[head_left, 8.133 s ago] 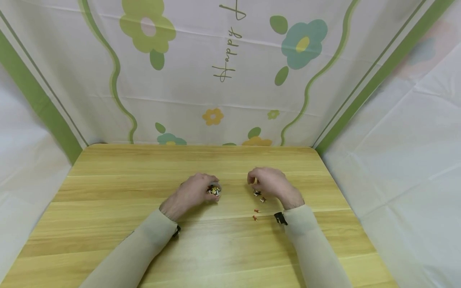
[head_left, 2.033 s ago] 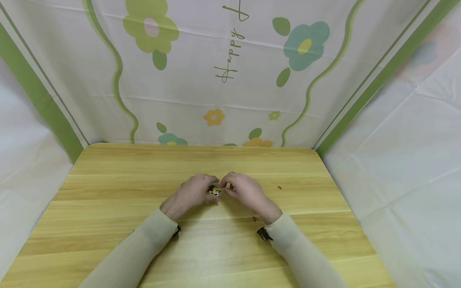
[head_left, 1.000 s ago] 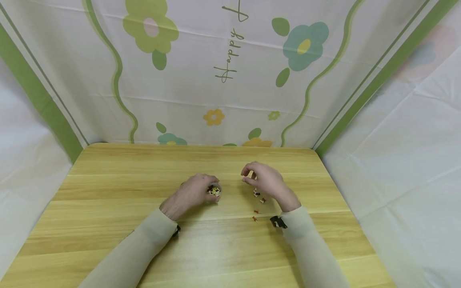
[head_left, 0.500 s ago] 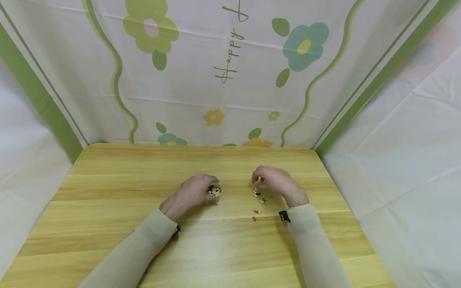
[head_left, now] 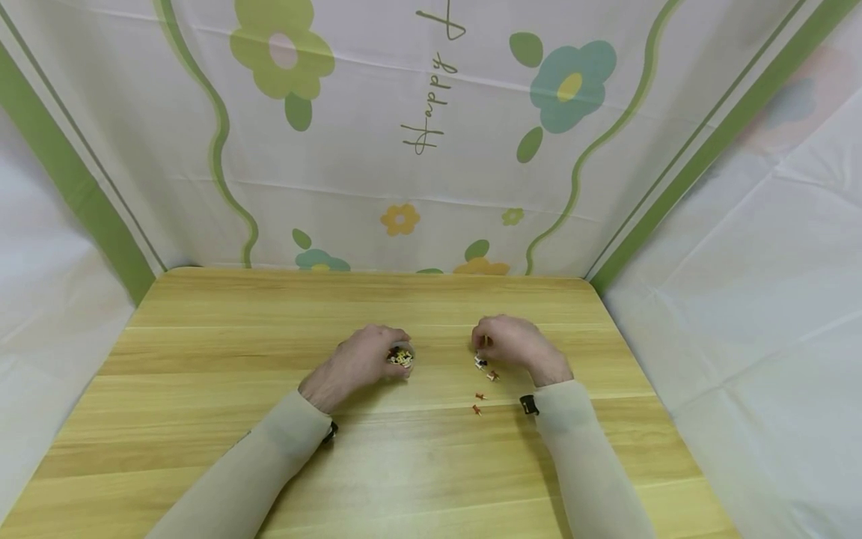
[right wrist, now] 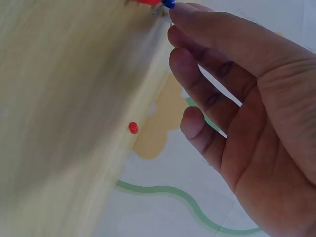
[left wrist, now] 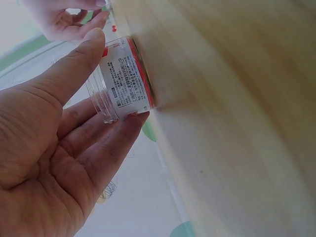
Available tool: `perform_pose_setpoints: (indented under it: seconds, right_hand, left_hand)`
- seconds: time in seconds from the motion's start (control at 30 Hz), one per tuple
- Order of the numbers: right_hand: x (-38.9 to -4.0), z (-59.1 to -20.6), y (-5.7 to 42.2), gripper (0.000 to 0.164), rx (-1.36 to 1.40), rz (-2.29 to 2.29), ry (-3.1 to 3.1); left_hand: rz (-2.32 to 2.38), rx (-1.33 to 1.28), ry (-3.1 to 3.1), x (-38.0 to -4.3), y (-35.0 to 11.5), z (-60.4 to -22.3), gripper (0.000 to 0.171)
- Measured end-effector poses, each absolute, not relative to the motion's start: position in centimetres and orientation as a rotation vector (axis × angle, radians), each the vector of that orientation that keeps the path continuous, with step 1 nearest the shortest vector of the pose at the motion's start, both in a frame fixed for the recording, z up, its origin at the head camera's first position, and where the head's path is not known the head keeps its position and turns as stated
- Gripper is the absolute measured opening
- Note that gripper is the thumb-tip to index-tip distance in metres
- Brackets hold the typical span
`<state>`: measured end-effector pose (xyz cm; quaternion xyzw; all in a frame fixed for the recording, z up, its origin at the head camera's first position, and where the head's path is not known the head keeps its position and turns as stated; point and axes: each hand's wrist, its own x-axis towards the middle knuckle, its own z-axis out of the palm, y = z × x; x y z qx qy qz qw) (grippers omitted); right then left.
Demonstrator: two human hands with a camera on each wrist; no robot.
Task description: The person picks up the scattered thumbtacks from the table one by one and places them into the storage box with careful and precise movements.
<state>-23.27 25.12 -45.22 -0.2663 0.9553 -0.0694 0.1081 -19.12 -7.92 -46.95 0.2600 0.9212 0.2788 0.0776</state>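
My left hand [head_left: 367, 358] grips a small clear plastic jar [left wrist: 126, 79] with a white printed label and a red band at its base. The jar's mouth shows many push pins [head_left: 400, 357] inside, yellow, white and black. To the right, my right hand [head_left: 515, 344] is lowered over loose push pins on the table, fingers bent. White and dark pins [head_left: 480, 363] lie right below its fingertips. In the right wrist view, a blue push pin [right wrist: 169, 3] is right at the thumb tip; whether it is pinched I cannot tell.
Nearer me on the wooden table [head_left: 377, 464] lie a red-and-white pair of push pins [head_left: 493, 376] and two red push pins, one [head_left: 477, 410] closest. Another red push pin [right wrist: 133, 128] lies beyond the right hand. A flowered cloth [head_left: 364, 165] hangs behind the table.
From beside the jar, my right hand has moved right to the loose pins and come down over them, its fingers drawing closer together. My left hand and the jar stay put.
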Motion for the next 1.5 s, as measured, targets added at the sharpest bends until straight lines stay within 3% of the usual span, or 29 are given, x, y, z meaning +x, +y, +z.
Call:
perform_pose_setpoints:
  seconds: [0.4,0.57,1.1,1.5]
  right_hand:
    - [-23.3,-45.3,24.7,0.022,-0.824,-0.185,2.851]
    - [-23.0,-44.9,23.7,0.013,-0.907,-0.125,2.893]
    - [-20.8,-44.8,18.2,0.006,-1.063,-0.268,3.086]
    - [-18.6,-45.5,14.3,0.009,-1.029,-0.429,3.03]
  left_hand:
    - [0.814,0.776,2.769,-19.1,-7.9,-47.0,0.056]
    - [0.809,0.775,2.767,-19.2,-7.9,-47.0,0.054]
    - [0.793,0.809,2.781,-19.4,-7.9,-47.1,0.054]
    - [0.819,0.803,2.767,-19.3,-7.9,-47.1,0.05]
